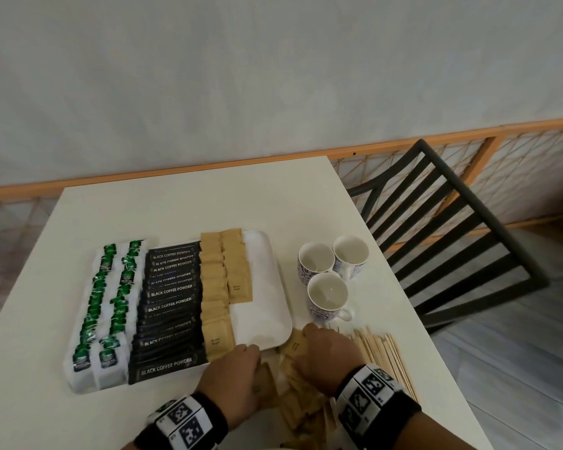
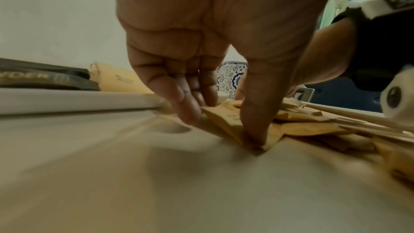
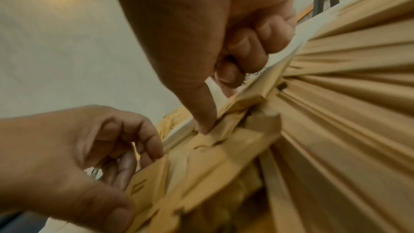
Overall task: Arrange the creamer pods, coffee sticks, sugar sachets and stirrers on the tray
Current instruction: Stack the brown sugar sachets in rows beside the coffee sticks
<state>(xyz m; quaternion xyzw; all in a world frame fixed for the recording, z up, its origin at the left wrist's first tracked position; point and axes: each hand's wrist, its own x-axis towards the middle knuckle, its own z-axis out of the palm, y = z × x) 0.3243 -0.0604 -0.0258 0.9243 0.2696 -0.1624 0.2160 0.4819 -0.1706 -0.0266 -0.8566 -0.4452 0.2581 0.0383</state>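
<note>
- Tray [image 1: 267,323]: white, rectangular, at table centre. Filled from its 9 o'clock side in columns, presumably so each kind stays sorted; the strip at its 3 o'clock edge is bare, likely kept for what remains.
- Creamer pods [image 1: 106,306]: two columns, green-topped, overlapping, at the tray's 9 o'clock edge.
- Coffee sticks [image 1: 169,306]: black, one shingled column just beside the pods, lettering left readable.
- Sugar sachets on tray [image 1: 223,280]: brown, two columns; the inner one runs the full length, the outer one stops about halfway, so this column is judged unfinished.
- Loose sugar sachets [image 1: 298,401]: untidy heap on the table at the tray's 5 o'clock corner, between both hands.
- Left hand [image 1: 233,378]: at the heap's 9 o'clock side, thumb and fingers pinching a sachet by its edge, apparently peeling it off the heap.
- Right hand [image 1: 327,355]: at the heap's 1 o'clock side, thumb tip pressed on a sachet with the fingers curled behind it. It seems to be pinching or steadying the sachet; a full grip cannot be confirmed.
- Stirrers [image 1: 385,362]: wooden, fanned on the table at the heap's 3 o'clock, not yet on the tray.
- Cups [image 1: 327,277]: three, blue-patterned, empty, at the tray's 3 o'clock, off the tray.
- Chair [image 1: 452,232]: dark, slatted, at the table's 2 o'clock.
</note>
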